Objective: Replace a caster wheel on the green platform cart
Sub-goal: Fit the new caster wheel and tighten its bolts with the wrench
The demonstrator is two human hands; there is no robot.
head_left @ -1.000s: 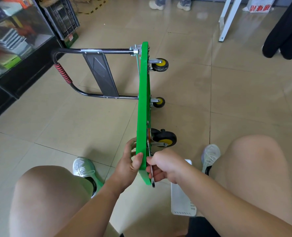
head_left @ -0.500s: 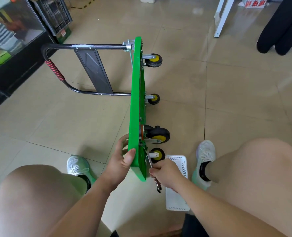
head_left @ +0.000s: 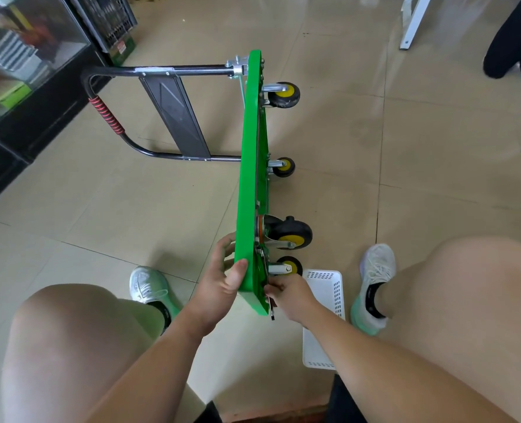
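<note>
The green platform cart (head_left: 248, 184) stands on its side edge on the tiled floor, its black handle (head_left: 106, 117) folded out to the left. Its wheels point right: two small yellow-hubbed casters at the far end, a big black caster (head_left: 289, 235) and a small caster (head_left: 288, 267) at the near end. My left hand (head_left: 222, 282) grips the near corner of the deck, thumb over its edge. My right hand (head_left: 289, 293) holds a thin metal wrench (head_left: 272, 309) against the underside beside the small near caster. The wrench head is hidden.
A white perforated plastic basket (head_left: 324, 315) lies on the floor under my right forearm, between my two feet. A glass display cabinet (head_left: 18, 71) and a black crate stand at the left. A white frame leg (head_left: 411, 22) and another person's dark trousers are at the far right.
The view has tilted down and closer to the cart. My right hand has drawn in closer to the deck, and the wrench now hangs nearly straight down along the underside; my left hand keeps its grip.
</note>
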